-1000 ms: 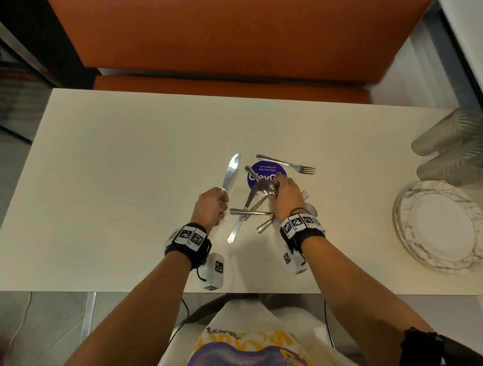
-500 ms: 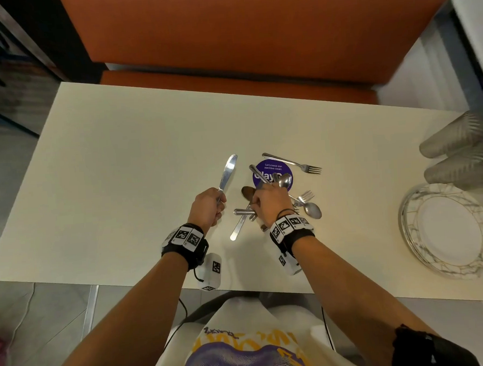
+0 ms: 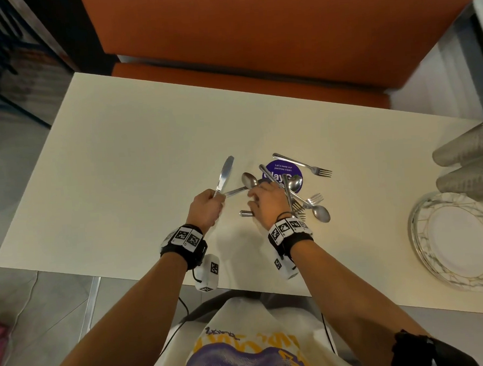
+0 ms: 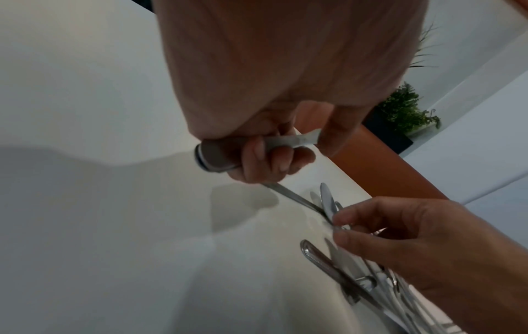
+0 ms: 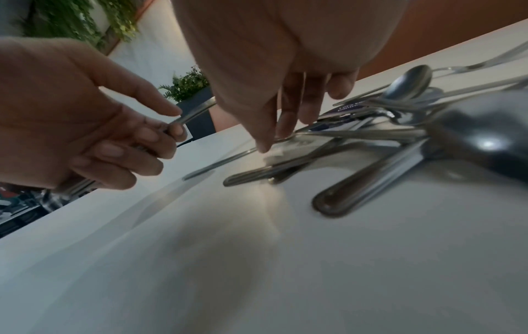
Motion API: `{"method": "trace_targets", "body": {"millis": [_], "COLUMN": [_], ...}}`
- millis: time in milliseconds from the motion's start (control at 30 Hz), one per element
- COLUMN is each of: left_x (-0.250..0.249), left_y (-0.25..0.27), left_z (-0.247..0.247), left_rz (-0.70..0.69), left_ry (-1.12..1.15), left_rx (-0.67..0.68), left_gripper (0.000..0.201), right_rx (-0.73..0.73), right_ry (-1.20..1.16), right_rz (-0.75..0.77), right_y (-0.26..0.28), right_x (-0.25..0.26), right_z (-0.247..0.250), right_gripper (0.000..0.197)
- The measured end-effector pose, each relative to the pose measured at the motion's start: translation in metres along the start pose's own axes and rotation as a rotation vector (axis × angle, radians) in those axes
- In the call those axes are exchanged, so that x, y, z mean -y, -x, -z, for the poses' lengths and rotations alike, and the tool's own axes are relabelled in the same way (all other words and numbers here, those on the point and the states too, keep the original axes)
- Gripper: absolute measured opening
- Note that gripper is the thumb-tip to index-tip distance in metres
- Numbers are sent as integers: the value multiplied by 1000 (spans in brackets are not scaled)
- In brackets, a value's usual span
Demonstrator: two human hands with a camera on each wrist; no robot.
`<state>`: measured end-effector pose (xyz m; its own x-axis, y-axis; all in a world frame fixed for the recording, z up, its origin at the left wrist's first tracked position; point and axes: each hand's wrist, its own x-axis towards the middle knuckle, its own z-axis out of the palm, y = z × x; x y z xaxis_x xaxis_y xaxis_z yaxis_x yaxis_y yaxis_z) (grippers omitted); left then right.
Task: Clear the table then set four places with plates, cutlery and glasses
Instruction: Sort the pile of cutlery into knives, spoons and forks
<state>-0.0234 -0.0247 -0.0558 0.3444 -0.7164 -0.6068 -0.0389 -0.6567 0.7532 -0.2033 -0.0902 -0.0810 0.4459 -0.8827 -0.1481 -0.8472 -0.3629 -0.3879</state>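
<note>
Setting, head view: cream surface (image 3: 121,161) fills the middle of the frame, an orange bench seat (image 3: 255,42) along the top.
Left hand, head view: left hand (image 3: 206,209), centre frame, grip clamped on the handle of a table knife (image 3: 223,174), blade pointing toward the upper frame; a spoon (image 3: 248,181) lies just right of it, its handle running under that fist.
Right hand, head view: right hand (image 3: 266,206) reaches down into the cutlery pile (image 3: 300,199) right of centre, fingers over the handles.
Other ware, head view: one fork (image 3: 303,165) lies apart above the pile across a purple round sticker (image 3: 283,168); stacked plates (image 3: 459,241) at the right edge, overturned glasses (image 3: 469,165) above them.
Left wrist view: left hand (image 4: 265,156) fingers curl round the knife handle (image 4: 228,156); right hand (image 4: 414,237) at lower right.
Right wrist view: right hand (image 5: 285,90) fingers (image 5: 264,135) hang nearly straight, tips touching handles in the pile (image 5: 371,140); whether they pinch one I cannot tell.
Progress: early, by my reading; cutlery is only being sorted, no place laid, plates and glasses not yet handed out.
Left to do: four settings complete.
</note>
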Motion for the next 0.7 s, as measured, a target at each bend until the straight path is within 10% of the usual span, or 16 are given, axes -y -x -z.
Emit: {"method": "trace_targets", "body": {"millis": [200, 700], "left_x": [4, 4], "left_y": [-13, -33], "left_z": [-5, -9], "left_rz": [-168, -126], "left_ry": [-219, -400], "left_rx": [-127, -214], "left_gripper": [23, 22], "right_rx": [-34, -36], "right_ry": [26, -96], "right_rz": [-143, -364], "right_y": [-4, -5], "right_x": [-14, -43], "right_z": [3, 14], "right_gripper": [46, 22]}}
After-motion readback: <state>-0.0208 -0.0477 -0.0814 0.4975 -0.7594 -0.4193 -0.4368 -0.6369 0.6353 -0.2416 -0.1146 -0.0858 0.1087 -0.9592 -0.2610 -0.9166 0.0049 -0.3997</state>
